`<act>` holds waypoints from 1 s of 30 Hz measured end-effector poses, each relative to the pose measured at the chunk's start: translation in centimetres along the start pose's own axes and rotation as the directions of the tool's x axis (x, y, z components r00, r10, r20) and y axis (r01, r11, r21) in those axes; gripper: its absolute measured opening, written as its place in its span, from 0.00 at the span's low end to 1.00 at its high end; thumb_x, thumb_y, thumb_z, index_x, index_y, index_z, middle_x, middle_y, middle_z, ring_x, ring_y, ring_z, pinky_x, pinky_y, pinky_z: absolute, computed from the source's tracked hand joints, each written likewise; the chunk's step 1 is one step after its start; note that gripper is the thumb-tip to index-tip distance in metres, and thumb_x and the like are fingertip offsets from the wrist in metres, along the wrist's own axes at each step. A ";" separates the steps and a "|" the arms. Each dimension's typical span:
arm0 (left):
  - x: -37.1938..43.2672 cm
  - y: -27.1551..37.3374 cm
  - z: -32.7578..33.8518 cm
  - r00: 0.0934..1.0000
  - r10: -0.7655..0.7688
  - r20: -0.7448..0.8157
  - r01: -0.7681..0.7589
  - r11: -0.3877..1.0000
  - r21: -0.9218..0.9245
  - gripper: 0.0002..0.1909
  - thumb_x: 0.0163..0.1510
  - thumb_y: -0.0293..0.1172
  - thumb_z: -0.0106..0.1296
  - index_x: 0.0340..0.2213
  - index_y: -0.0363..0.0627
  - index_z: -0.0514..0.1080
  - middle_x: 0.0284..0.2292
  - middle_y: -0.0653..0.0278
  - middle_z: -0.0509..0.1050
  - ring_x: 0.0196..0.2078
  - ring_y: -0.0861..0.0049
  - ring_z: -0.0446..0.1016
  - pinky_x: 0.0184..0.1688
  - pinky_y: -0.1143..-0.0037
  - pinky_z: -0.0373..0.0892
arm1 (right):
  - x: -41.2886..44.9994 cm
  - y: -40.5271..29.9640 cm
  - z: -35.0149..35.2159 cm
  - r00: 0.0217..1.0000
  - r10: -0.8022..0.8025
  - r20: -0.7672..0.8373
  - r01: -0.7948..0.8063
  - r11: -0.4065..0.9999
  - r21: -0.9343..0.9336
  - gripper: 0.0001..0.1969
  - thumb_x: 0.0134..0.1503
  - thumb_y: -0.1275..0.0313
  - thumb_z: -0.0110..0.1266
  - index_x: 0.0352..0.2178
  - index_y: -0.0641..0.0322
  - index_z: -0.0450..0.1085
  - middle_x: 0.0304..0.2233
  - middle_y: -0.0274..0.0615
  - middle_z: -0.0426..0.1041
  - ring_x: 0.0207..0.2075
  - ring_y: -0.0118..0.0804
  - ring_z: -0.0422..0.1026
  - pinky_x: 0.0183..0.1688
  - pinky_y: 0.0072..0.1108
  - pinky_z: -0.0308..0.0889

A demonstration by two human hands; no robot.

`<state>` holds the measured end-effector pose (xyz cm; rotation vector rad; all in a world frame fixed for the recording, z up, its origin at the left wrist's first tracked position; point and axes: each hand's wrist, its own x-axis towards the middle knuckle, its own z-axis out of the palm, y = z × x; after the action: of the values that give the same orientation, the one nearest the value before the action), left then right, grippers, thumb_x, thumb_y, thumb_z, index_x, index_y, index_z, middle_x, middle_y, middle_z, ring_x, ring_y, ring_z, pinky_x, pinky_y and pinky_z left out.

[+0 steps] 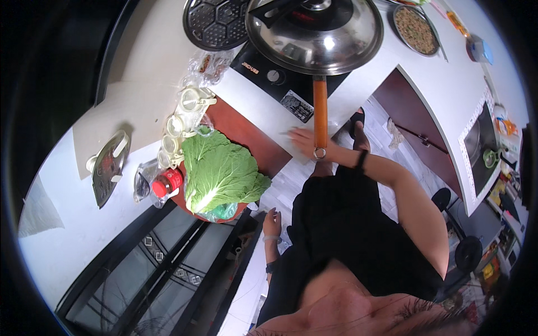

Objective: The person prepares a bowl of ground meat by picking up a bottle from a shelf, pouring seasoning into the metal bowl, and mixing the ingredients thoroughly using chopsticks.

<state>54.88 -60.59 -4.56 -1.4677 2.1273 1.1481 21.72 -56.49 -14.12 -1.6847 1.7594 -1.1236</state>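
Observation:
My right hand (pixel 303 140) is blurred at the counter's near corner, its fingers stretched out and partly behind the wok's wooden handle (pixel 320 111). Nothing shows in that hand, though what lies under the palm is hidden. The wok sits under a domed steel lid (pixel 311 52) on a black induction cooker (pixel 275 75) with a round knob. Low at my side hangs my left hand (pixel 272 222), fingers loosely bent, nothing in it. Nearest to it, a large green cabbage leaf (pixel 222 170) lies on a reddish-brown surface (pixel 248 130), over a greenish plastic bag (pixel 222 212).
A red-capped jar (pixel 167 183) and pale lidded containers (pixel 170 145) line the leaf's left side. A perforated black pan (pixel 216 23) stands beside the wok. To the right is a metal dish of minced food (pixel 415 30). Dark-framed glass doors (pixel 168 252) are lower left.

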 end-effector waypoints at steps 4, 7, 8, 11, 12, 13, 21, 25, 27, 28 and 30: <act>0.4 -0.3 0.1 0.997 0.043 0.070 -0.051 0.991 0.126 0.17 0.47 0.36 0.45 0.37 0.39 0.65 0.31 0.52 0.70 0.32 0.64 0.70 0.34 0.71 0.66 | -8.6 3.4 -9.8 0.875 0.352 -0.331 -0.456 0.830 -0.322 0.17 0.51 0.72 0.40 0.43 0.64 0.58 0.46 0.47 0.60 0.49 0.42 0.58 0.51 0.26 0.53; 1.3 0.5 -0.2 0.994 0.002 0.114 -0.016 0.992 0.122 0.17 0.47 0.36 0.45 0.37 0.39 0.65 0.31 0.52 0.70 0.32 0.64 0.70 0.33 0.70 0.66 | -8.2 4.2 -14.1 0.724 0.393 -0.567 -0.628 0.716 -0.305 0.17 0.50 0.72 0.42 0.43 0.66 0.58 0.45 0.50 0.60 0.48 0.45 0.58 0.50 0.28 0.53; 1.5 1.3 -0.4 0.992 0.083 0.090 -0.096 0.984 0.153 0.17 0.47 0.36 0.45 0.37 0.39 0.64 0.31 0.52 0.70 0.32 0.64 0.70 0.33 0.70 0.65 | -6.9 3.8 -14.2 0.712 0.269 -0.649 -0.580 0.746 -0.326 0.18 0.50 0.72 0.42 0.43 0.67 0.57 0.45 0.52 0.60 0.48 0.46 0.57 0.50 0.30 0.53; 3.0 5.0 -2.0 0.976 0.216 0.016 -0.217 0.974 0.057 0.16 0.49 0.35 0.42 0.38 0.38 0.64 0.32 0.52 0.70 0.33 0.65 0.70 0.35 0.73 0.65 | -0.2 1.8 -9.9 0.923 0.235 -0.305 -0.324 0.901 -0.287 0.19 0.47 0.73 0.43 0.42 0.68 0.58 0.43 0.50 0.61 0.47 0.46 0.59 0.49 0.29 0.55; 3.5 6.9 -2.4 0.972 0.233 -0.008 -0.233 0.972 -0.015 0.16 0.50 0.34 0.41 0.39 0.37 0.64 0.31 0.53 0.70 0.33 0.68 0.70 0.36 0.74 0.64 | 1.1 1.0 -8.7 0.969 0.131 -0.208 -0.186 0.945 -0.270 0.18 0.46 0.73 0.43 0.41 0.67 0.59 0.42 0.49 0.61 0.46 0.45 0.59 0.49 0.28 0.55; 4.2 9.0 -3.0 0.988 0.148 0.051 -0.131 0.961 -0.242 0.15 0.51 0.33 0.40 0.39 0.34 0.64 0.33 0.55 0.70 0.35 0.73 0.69 0.38 0.76 0.64 | 2.1 0.6 -8.1 0.990 0.041 -0.135 -0.074 0.967 -0.243 0.18 0.46 0.72 0.43 0.41 0.67 0.59 0.42 0.48 0.62 0.45 0.45 0.60 0.50 0.27 0.54; 7.0 26.9 -3.4 0.880 0.475 0.013 -0.381 0.721 -0.578 0.25 0.50 0.27 0.41 0.49 0.38 0.49 0.43 0.58 0.60 0.45 0.72 0.61 0.46 0.77 0.59 | -1.4 6.7 -22.5 0.725 0.199 -0.660 -0.633 0.570 -0.524 0.18 0.42 0.67 0.49 0.35 0.67 0.63 0.40 0.47 0.62 0.43 0.44 0.60 0.46 0.29 0.56; 9.1 32.6 -1.0 0.903 0.428 -0.045 -0.426 0.875 -0.228 0.33 0.45 0.24 0.47 0.50 0.39 0.45 0.39 0.56 0.62 0.34 0.71 0.68 0.28 0.80 0.66 | -1.2 8.6 -22.7 0.980 0.184 -0.069 -0.191 0.805 -0.561 0.21 0.43 0.63 0.49 0.36 0.68 0.63 0.44 0.48 0.60 0.47 0.43 0.58 0.48 0.27 0.55; 10.0 33.7 -0.6 0.938 0.346 0.002 -0.346 0.938 -0.009 0.31 0.44 0.24 0.47 0.49 0.38 0.48 0.35 0.54 0.65 0.31 0.72 0.68 0.28 0.76 0.66 | -1.4 10.4 -23.4 0.971 0.166 -0.172 -0.230 0.849 -0.476 0.20 0.43 0.64 0.48 0.36 0.67 0.64 0.44 0.47 0.60 0.47 0.42 0.58 0.48 0.27 0.55; 10.2 33.9 -0.5 0.938 0.347 0.006 -0.346 0.934 -0.091 0.29 0.45 0.23 0.46 0.49 0.39 0.49 0.33 0.57 0.65 0.29 0.75 0.67 0.27 0.78 0.65 | -1.6 11.8 -24.6 0.946 0.154 -0.287 -0.268 0.868 -0.418 0.20 0.43 0.64 0.48 0.36 0.68 0.64 0.44 0.47 0.60 0.48 0.42 0.58 0.49 0.27 0.54; 10.6 33.9 -0.8 0.921 0.388 -0.025 -0.389 0.915 -0.109 0.27 0.45 0.20 0.43 0.48 0.40 0.51 0.33 0.60 0.65 0.28 0.78 0.66 0.29 0.80 0.63 | -1.8 14.6 -28.2 0.854 0.224 -0.469 -0.439 0.793 -0.421 0.19 0.44 0.66 0.46 0.37 0.69 0.63 0.43 0.48 0.61 0.47 0.42 0.59 0.50 0.27 0.54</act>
<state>20.48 -62.73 3.87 -1.1112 2.4661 1.4196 -8.96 -49.09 -10.30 -1.3573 2.7017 -0.9150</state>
